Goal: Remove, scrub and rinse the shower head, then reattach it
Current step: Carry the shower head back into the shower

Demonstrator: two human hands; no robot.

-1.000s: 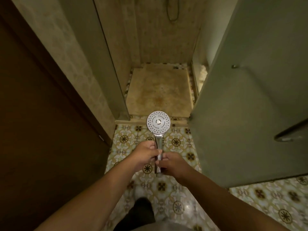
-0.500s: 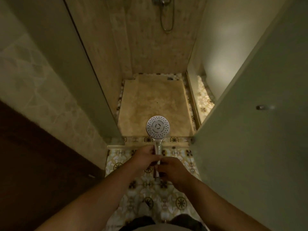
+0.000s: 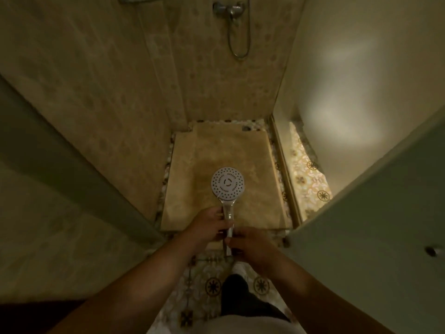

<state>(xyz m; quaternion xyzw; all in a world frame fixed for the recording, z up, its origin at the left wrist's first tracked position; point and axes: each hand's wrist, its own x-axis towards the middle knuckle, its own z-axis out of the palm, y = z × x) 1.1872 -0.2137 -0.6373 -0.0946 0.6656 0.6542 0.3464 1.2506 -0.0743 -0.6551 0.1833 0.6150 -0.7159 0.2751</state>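
Note:
The detached shower head (image 3: pixel 227 184) has a round white face with rings of holes and a chrome handle. It is held upright in front of me, face towards the camera, above the shower stall's floor. My left hand (image 3: pixel 209 225) grips the upper part of the handle. My right hand (image 3: pixel 250 244) holds the lower end of the handle. On the stall's far wall, the chrome tap (image 3: pixel 228 8) is mounted high up, and the hose (image 3: pixel 237 42) hangs from it in a loop.
The beige shower tray (image 3: pixel 226 150) lies ahead behind a low step. A frosted glass door (image 3: pixel 375 213) stands open at the right, with a small knob (image 3: pixel 431 251). A glass panel (image 3: pixel 72 150) and a tiled wall close the left. Patterned floor tiles (image 3: pixel 214 285) lie under my feet.
I have moved forward to the stall and my view has tilted up: the tap and hose now show at the top. Both hands keep the same hold on the shower head.

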